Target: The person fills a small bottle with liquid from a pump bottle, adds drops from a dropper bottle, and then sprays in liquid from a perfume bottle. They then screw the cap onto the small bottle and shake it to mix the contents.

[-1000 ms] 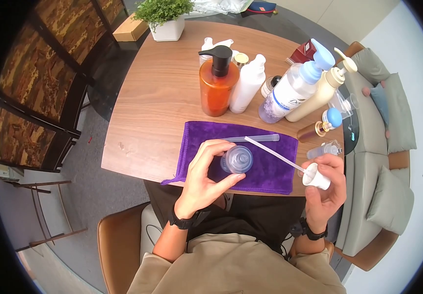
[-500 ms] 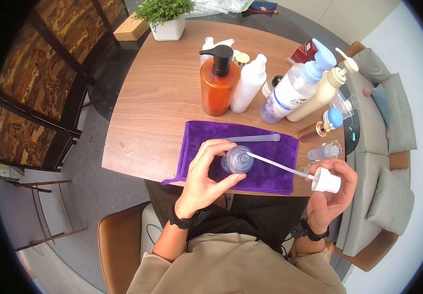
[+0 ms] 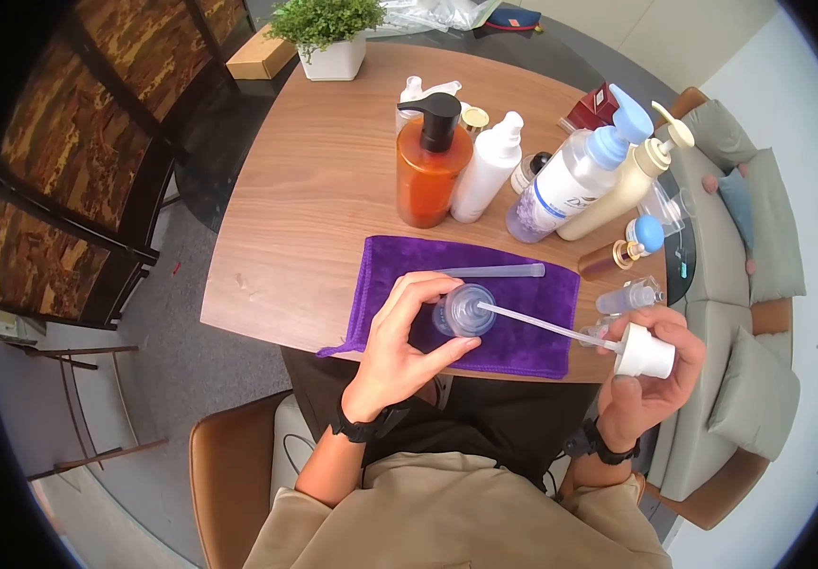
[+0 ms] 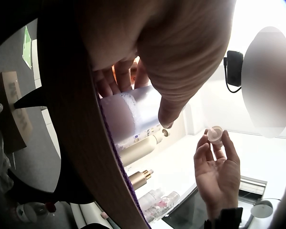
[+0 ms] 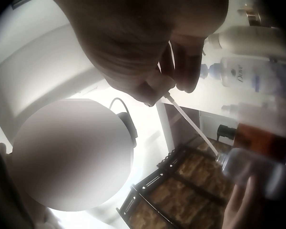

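My left hand (image 3: 392, 343) grips a clear, bluish bottle (image 3: 467, 311) with fingers and thumb, its open mouth facing up over the purple cloth (image 3: 527, 346). In my right hand (image 3: 663, 379) is a white pump cap (image 3: 645, 351), pinched between thumb and fingers. A thin straw-like dip tube (image 3: 551, 325) runs leftward from the cap, its far tip right at the bottle's mouth. The right wrist view also shows the tube (image 5: 193, 121) meeting the neck of the bottle (image 5: 250, 167). Behind the bottle, a long translucent tube (image 3: 499, 271) lies on the cloth.
Several bottles stand behind the cloth, among them an amber pump bottle (image 3: 428, 180), a white bottle (image 3: 488, 171) and a Dove pump bottle (image 3: 561, 194). Small clear bottles (image 3: 629, 296) lie near the table's right edge. A potted plant (image 3: 333, 57) sits at the back left.
My right hand has moved right with the pump cap and turned it sideways. The dip tube's tip has come down from above the cloth to the bottle's mouth. My left hand stays nearly still.
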Motion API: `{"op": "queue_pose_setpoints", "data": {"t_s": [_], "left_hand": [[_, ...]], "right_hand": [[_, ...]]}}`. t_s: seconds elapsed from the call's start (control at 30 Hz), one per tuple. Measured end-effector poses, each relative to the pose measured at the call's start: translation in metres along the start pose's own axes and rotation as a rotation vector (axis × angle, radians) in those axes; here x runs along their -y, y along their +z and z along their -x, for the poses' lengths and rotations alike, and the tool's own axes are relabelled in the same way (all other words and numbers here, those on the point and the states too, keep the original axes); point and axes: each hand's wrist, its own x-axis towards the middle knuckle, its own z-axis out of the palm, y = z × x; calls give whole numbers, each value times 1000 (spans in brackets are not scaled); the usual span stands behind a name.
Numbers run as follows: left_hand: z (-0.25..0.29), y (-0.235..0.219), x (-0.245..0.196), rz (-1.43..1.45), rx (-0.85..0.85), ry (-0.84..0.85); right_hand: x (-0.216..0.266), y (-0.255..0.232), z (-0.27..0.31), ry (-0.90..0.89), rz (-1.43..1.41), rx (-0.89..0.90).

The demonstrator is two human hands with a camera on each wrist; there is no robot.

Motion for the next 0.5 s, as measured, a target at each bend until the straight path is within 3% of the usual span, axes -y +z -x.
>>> {"op": "queue_pose_setpoints", "data": {"t_s": [0.23,0.37,0.43,0.5], "left_hand": [[0,0,1,-17,-8,12],[0,0,0,-25,-8,14],[0,0,0,-48,2,20],[-1,-1,-1,-45,2,19]], "right_hand": [[2,10,-15,-5,94,62],[4,32,-32,-37,5,87],[3,43,-49,-128,43,268],[1,54,-54,-63,136,385]]}}
